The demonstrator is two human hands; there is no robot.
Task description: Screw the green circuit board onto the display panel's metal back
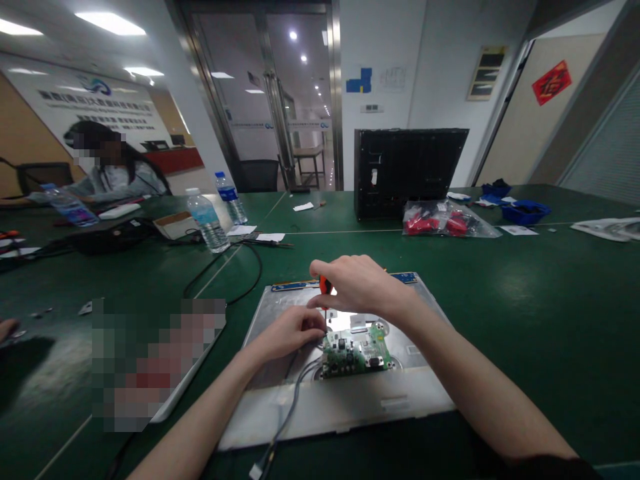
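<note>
While screwdriver (325,286) handheld, 福 (551,82) legible.

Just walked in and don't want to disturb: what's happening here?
A person is working over a metal panel on a green table. The right hand holds a screwdriver, shaft down, near the far-left corner of a green circuit board. The left hand is beside the shaft's lower end; whether it grips anything is unclear. Cables trail past the panel's near edge.
</note>
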